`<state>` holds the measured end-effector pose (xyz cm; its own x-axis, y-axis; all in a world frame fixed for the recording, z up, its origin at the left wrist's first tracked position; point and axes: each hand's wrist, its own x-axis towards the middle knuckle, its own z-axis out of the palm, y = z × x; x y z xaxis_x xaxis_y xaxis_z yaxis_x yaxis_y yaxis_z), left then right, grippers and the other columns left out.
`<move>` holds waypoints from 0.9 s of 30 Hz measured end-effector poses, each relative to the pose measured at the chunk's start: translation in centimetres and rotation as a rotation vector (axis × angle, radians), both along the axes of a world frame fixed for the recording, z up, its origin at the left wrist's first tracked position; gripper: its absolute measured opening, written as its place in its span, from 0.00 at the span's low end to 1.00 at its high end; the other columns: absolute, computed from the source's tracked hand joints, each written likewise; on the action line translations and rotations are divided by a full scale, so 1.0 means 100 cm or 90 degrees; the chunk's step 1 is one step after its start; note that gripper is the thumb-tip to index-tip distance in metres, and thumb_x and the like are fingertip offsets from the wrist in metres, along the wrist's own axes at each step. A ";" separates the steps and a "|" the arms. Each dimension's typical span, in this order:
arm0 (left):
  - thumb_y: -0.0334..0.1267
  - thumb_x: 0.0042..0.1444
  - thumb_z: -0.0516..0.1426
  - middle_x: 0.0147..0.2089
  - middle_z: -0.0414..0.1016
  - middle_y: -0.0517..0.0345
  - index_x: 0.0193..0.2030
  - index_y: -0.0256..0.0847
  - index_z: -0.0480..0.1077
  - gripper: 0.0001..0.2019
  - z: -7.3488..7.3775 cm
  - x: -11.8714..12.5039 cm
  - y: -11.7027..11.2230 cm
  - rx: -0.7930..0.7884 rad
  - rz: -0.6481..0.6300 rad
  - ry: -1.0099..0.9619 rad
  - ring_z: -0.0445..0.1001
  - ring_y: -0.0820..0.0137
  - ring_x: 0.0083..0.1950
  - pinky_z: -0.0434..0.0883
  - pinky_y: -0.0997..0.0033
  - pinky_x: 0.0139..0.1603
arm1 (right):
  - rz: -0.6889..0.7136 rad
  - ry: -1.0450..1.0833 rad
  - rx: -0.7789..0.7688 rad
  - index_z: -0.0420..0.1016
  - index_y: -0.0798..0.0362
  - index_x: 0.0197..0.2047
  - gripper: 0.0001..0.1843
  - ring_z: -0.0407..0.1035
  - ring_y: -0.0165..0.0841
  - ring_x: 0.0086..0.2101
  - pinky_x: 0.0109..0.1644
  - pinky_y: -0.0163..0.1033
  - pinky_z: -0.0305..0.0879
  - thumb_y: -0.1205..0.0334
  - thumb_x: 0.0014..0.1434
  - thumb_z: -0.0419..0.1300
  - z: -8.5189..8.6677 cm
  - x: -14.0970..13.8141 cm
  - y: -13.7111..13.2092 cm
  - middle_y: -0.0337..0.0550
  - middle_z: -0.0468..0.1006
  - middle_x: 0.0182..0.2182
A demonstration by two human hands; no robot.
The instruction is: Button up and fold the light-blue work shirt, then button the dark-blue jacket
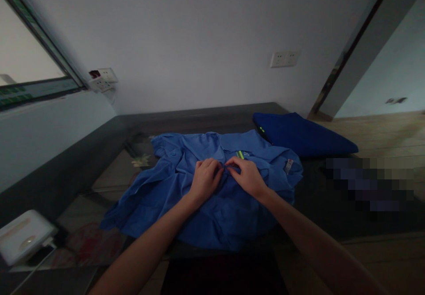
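Observation:
A blue work jacket [219, 224] lies spread on the dark table, its collar end with a small label [288, 165] toward the right. A yellow-green stripe [240, 154] shows on its chest. Over the middle of the garment, my left hand [208, 175] pinches the fabric along the front edge. My right hand [246, 175] is closed on the same edge just beside it, thumb and fingertips together. The fingertips of both hands almost meet. Whether a button sits between them is too small to make out.
Behind the jacket at right is a folded dark blue garment [299, 131]. A white box-shaped device [28, 235] with a cable stands at the front left of the table [199, 113]. Wall sockets [284, 59] are on the wall behind.

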<state>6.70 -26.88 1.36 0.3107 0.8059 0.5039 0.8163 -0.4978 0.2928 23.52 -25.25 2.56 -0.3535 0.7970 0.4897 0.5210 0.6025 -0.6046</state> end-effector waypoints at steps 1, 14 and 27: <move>0.34 0.61 0.51 0.36 0.71 0.57 0.36 0.40 0.65 0.04 0.000 0.000 0.000 -0.005 0.001 -0.009 0.69 0.66 0.41 0.59 0.65 0.45 | 0.006 -0.001 0.007 0.73 0.52 0.36 0.08 0.74 0.36 0.36 0.42 0.39 0.67 0.72 0.56 0.56 0.000 -0.001 -0.001 0.43 0.80 0.34; 0.29 0.54 0.56 0.42 0.66 0.56 0.41 0.41 0.63 0.09 -0.014 0.000 0.009 -0.006 -0.043 -0.256 0.67 0.68 0.45 0.67 0.68 0.45 | 0.064 0.045 0.012 0.74 0.53 0.37 0.07 0.74 0.35 0.36 0.42 0.37 0.67 0.72 0.57 0.56 0.000 -0.004 -0.005 0.43 0.79 0.34; 0.34 0.58 0.56 0.41 0.75 0.56 0.43 0.40 0.71 0.07 0.002 -0.012 0.015 -0.136 -0.179 -0.272 0.72 0.67 0.44 0.69 0.67 0.47 | 0.065 0.131 -0.037 0.75 0.53 0.36 0.06 0.73 0.33 0.35 0.40 0.37 0.67 0.69 0.56 0.58 0.009 0.004 0.002 0.41 0.79 0.32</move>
<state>5.46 -25.39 1.55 0.3323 0.8199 0.4661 0.4478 -0.5721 0.6871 23.95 -25.10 3.43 -0.3317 0.7910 0.5141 0.3207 0.6071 -0.7270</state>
